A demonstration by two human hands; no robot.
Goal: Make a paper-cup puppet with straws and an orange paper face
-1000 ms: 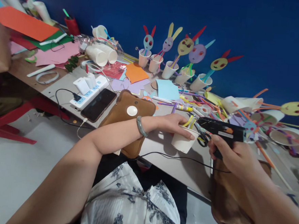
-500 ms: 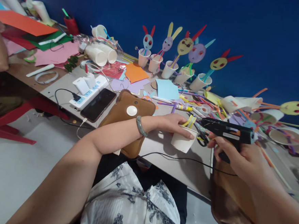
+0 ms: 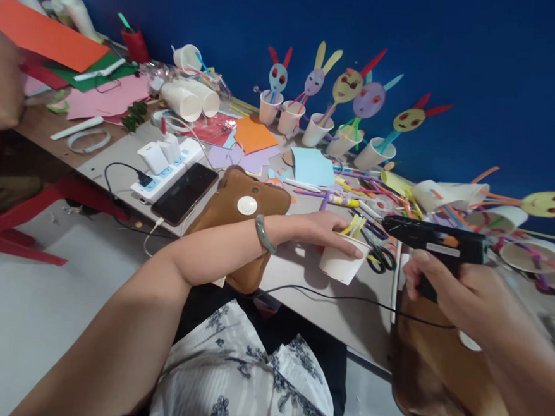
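My left hand (image 3: pixel 330 232) grips the rim of a white paper cup (image 3: pixel 342 266) that stands slightly tilted on the table. Yellow strips (image 3: pixel 355 225) stick up inside the cup, partly hidden by the fingers. To the right, my right hand (image 3: pixel 444 277) is wrapped around the handle of a black hot glue gun (image 3: pixel 437 241), its nozzle pointing left, apart from the cup. Black-handled scissors (image 3: pixel 381 258) lie between the cup and the glue gun. A black cord (image 3: pixel 328 293) runs across the table in front of the cup.
A brown cushion-like pouch (image 3: pixel 240 199), a phone (image 3: pixel 186 192) and a power strip (image 3: pixel 166 175) lie to the left. Finished cup figures (image 3: pixel 317 131) line the blue wall. Coloured sticks, paper and tipped cups (image 3: pixel 499 220) crowd the right. Another person's arm (image 3: pixel 1 81) is at far left.
My right hand has drawn the glue gun to the right, away from the cup. More of the scissors shows now. My left hand stays on the cup.
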